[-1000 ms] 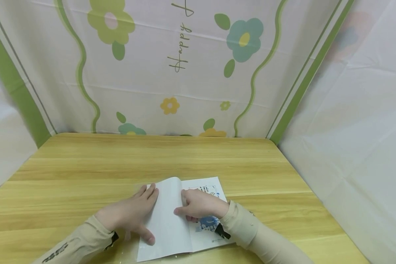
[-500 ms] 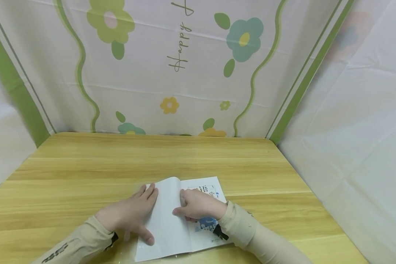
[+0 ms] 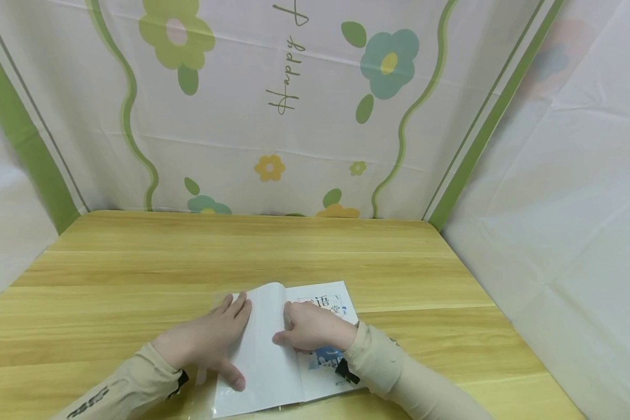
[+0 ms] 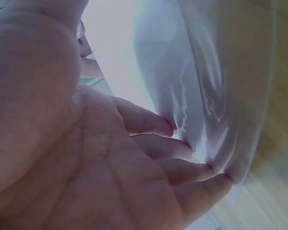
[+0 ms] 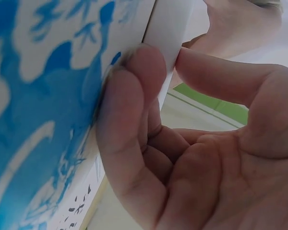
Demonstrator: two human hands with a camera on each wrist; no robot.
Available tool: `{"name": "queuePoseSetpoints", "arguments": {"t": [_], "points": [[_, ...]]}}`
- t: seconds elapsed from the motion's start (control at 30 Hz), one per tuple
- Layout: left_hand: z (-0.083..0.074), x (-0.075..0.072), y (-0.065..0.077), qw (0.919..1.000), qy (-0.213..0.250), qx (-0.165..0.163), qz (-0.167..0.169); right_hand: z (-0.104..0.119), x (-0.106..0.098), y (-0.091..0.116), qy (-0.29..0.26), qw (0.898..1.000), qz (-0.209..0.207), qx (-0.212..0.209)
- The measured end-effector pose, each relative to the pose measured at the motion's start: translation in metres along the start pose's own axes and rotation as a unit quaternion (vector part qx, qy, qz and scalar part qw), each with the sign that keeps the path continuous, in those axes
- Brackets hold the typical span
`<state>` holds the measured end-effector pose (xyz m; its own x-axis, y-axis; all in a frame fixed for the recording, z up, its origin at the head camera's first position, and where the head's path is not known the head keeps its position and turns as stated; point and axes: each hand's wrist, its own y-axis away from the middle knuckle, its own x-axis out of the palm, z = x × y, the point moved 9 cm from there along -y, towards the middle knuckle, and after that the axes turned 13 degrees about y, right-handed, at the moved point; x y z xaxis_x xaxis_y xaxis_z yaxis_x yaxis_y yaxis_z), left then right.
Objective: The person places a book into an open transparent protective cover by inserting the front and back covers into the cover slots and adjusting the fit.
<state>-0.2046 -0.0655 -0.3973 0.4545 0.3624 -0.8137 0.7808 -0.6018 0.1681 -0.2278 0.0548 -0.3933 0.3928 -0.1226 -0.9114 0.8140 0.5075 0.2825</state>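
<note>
The L hand [image 3: 205, 338] has a wide grip, its fingers straight on the clear film [image 4: 245, 96] and 1 white sheet [image 3: 265, 350]. The R hand [image 3: 315, 328] holds this bent sheet near its fold, grip narrow, fingers curled. Step is prob. fitting sheet w/ film; next move calls for even pressure. The book [image 3: 320, 290], white w/ blue print, lies under R hand on the table [image 3: 136, 251].

Cloth [image 3: 273, 131] reads "Happy"; book page [image 3: 315, 382] shows "语", "堂".
</note>
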Motion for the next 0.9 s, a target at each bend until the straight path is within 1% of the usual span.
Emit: {"name": "queuePoseSetpoints", "arguments": {"t": [0.2, 0.33, 0.57, 0.77, 0.9], "points": [[0.0011, 0.001, 0.0004, 0.9999, -0.011, -0.001, -0.001, 0.0014, 0.0008, -0.0018, 0.017, 1.0, -0.009, -0.003], [0.0015, 0.0022, 0.0, 0.9999, -0.013, -0.001, 0.0, 0.0004, -0.0001, -0.0016, 0.011, 1.0, 0.001, -0.008], [-0.0001, 0.0016, -0.0015, 0.9999, -0.014, 0.003, -0.003, -0.0004, -0.0033, 0.001, 0.039, 0.999, 0.016, -0.024], [0.0003, 0.0016, -0.0016, 0.9999, -0.012, -0.003, -0.003, 0.0022, -0.0016, 0.0012, 0.05, 0.998, 0.014, -0.036], [0.0009, 0.0023, -0.0012, 0.9999, -0.011, -0.008, -0.003, 0.0039, -0.0001, 0.0013, 0.056, 0.998, 0.01, -0.03]]}}
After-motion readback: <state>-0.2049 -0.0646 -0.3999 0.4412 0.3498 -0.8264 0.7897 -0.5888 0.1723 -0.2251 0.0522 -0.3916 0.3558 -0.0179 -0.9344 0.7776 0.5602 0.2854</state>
